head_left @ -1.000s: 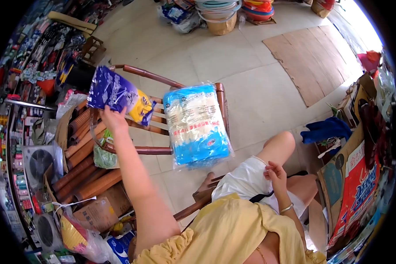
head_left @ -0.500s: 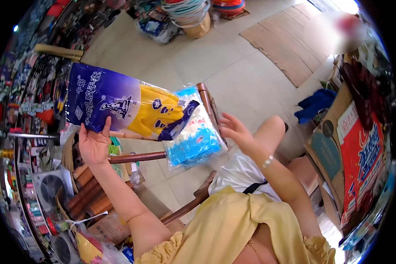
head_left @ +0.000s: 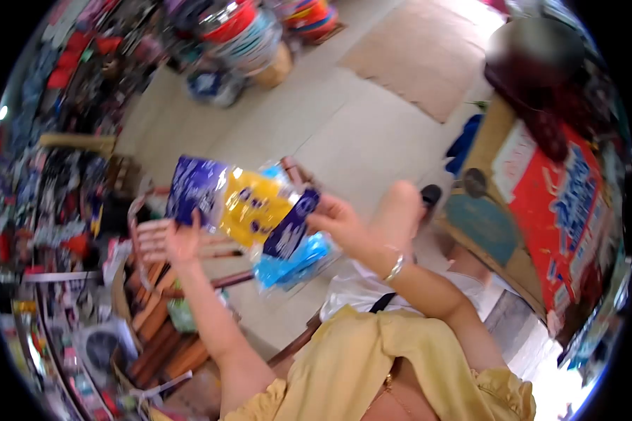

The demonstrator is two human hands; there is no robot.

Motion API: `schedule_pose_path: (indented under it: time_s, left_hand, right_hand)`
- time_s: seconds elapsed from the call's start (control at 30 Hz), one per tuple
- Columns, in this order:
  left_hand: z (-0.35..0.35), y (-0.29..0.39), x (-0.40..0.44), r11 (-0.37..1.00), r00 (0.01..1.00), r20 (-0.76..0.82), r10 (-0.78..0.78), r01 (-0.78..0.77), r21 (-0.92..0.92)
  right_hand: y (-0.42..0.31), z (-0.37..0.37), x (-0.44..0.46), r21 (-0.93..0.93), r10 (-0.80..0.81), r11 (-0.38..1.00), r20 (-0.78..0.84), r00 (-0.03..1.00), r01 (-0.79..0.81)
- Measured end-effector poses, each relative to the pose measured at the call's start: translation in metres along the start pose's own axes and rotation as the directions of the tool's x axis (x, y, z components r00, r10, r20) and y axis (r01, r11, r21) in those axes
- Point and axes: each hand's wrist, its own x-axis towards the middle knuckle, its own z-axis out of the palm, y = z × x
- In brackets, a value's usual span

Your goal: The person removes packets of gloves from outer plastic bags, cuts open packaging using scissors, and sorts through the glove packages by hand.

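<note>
A clear packet of yellow rubber gloves (head_left: 256, 207) with purple printed ends is stretched between my hands, slightly blurred. My left hand (head_left: 181, 241) grips its purple left end from below, with the fingers partly behind it. At the right end, my right hand (head_left: 336, 219) pinches the dark purple edge between thumb and fingers. Under the gloves, a blue and white plastic packet (head_left: 295, 263) lies on a brown wooden chair (head_left: 233, 278), partly covered.
Crowded shelves (head_left: 56, 210) run along the left, above wooden pieces (head_left: 158, 351) in a box. Stacked buckets (head_left: 242, 38) stand at the back, and flat cardboard (head_left: 418, 56) lies on the tiled floor. A red printed carton (head_left: 551, 217) is at the right.
My right hand has moved left and taken hold of the glove packet's right end. The packet has come lower and nearer to me. The camera view has also shifted and tilted.
</note>
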Motion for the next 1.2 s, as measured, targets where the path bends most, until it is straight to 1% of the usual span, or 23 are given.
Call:
schedule_pose_path:
  time_s: [0.03,0.07,0.1,0.17,0.23,0.27,0.33,0.37,0.43,0.47,0.53,0.57,0.6,0.67,0.73,0.8,0.83,0.87,0.9,0.93,0.97,1.07,1.2]
  left_hand:
    - [-0.012,-0.018,0.04,0.989,0.98,0.136,-0.148,0.147,0.019]
    - [-0.057,0.014,0.056,0.984,0.977,0.116,-0.179,0.179,0.016]
    - [-0.054,0.0,0.07,0.983,0.98,0.092,-0.177,0.172,0.058]
    - [-0.041,-0.016,0.073,0.98,0.988,0.073,-0.136,0.123,0.157]
    - [-0.023,-0.021,0.063,0.958,0.988,0.113,-0.108,0.073,0.276]
    - [-0.012,-0.026,0.057,0.945,0.985,0.142,-0.101,0.05,0.323]
    - [0.015,-0.053,0.049,0.901,0.984,0.166,-0.064,-0.014,0.433]
    - [0.041,-0.085,0.044,0.825,0.994,0.107,0.005,-0.064,0.561]
    - [0.086,-0.136,0.044,0.577,0.994,0.08,0.068,-0.105,0.81]
    - [0.112,-0.154,0.035,0.563,0.995,0.072,-0.073,-0.018,0.826]
    - [0.165,-0.212,0.002,0.569,0.97,0.241,-0.015,-0.19,0.8]
    - [0.151,-0.21,0.025,0.509,0.963,0.212,-0.166,-0.1,0.855]
    - [0.158,-0.232,0.035,0.79,0.839,0.457,-0.294,-0.056,0.611]
    - [0.179,-0.27,0.034,0.802,0.625,0.599,-0.5,0.072,0.593]
    - [0.194,-0.313,0.036,0.791,0.671,0.532,-0.516,0.137,0.596]
    - [0.225,-0.353,0.014,0.74,0.585,0.526,-0.618,0.206,0.64]
    - [0.23,-0.373,0.016,0.704,0.588,0.483,-0.649,0.223,0.674]
    - [0.235,-0.39,0.018,0.67,0.595,0.44,-0.673,0.237,0.704]
    - [0.241,-0.404,0.014,0.641,0.606,0.412,-0.681,0.222,0.734]
    - [0.246,-0.415,0.009,0.614,0.62,0.382,-0.685,0.208,0.762]
    - [0.247,-0.422,0.005,0.605,0.612,0.408,-0.678,0.149,0.782]
    - [0.234,-0.429,0.01,0.628,0.598,0.439,-0.671,0.144,0.765]
    - [0.226,-0.417,0.007,0.666,0.58,0.511,-0.635,0.076,0.742]
  right_hand:
    - [-0.018,-0.018,-0.011,-0.072,-0.078,0.995,-0.055,0.995,0.074]
    - [-0.016,-0.013,-0.018,-0.117,-0.119,0.987,-0.081,0.99,0.109]
    - [-0.023,-0.008,-0.031,-0.007,-0.125,0.992,-0.074,0.989,0.125]
    - [-0.041,-0.001,-0.053,-0.141,-0.095,0.986,-0.043,0.995,0.088]
    - [-0.031,-0.004,-0.069,-0.127,-0.195,0.974,-0.035,0.98,0.189]
    - [-0.047,0.003,-0.086,0.096,-0.177,0.979,-0.047,0.983,0.18]
    - [-0.086,-0.001,-0.122,-0.264,-0.139,0.958,-0.106,0.985,0.107]
    - [-0.092,-0.01,-0.135,-0.277,-0.173,0.952,-0.14,0.975,0.129]
    - [-0.087,-0.017,-0.159,-0.699,-0.528,0.657,-0.157,0.835,0.284]
    - [-0.099,-0.019,-0.173,-0.763,-0.665,0.555,-0.168,0.728,0.331]
    - [-0.114,-0.022,-0.212,-0.639,-0.567,0.721,-0.322,0.758,0.268]
    - [-0.124,-0.02,-0.231,-0.564,-0.508,0.793,-0.404,0.76,0.23]
    - [-0.133,-0.018,-0.249,-0.481,-0.444,0.854,-0.476,0.759,0.198]
    - [-0.147,-0.015,-0.281,-0.569,-0.514,0.806,-0.532,0.673,0.165]
    - [-0.155,-0.017,-0.308,-0.753,-0.683,0.642,-0.478,0.552,0.144]
    - [-0.169,-0.012,-0.341,-0.774,-0.674,0.629,-0.588,0.448,-0.07]
    - [-0.173,-0.015,-0.354,-0.855,-0.791,0.505,-0.513,0.334,-0.119]
    - [-0.171,-0.022,-0.367,-0.902,-0.885,0.405,-0.428,0.186,-0.149]
    - [-0.181,-0.017,-0.384,-0.896,-0.943,0.263,-0.317,0.101,-0.359]
    - [-0.186,-0.027,-0.399,-0.827,-0.998,0.058,-0.068,-0.003,-0.559]
    - [-0.196,-0.034,-0.419,-0.702,-0.992,-0.118,0.119,0.048,-0.702]
    - [-0.211,-0.036,-0.455,-0.474,-0.999,-0.014,-0.027,0.03,-0.88]
    - [-0.214,-0.06,-0.482,-0.372,-0.991,0.046,-0.137,0.006,-0.927]
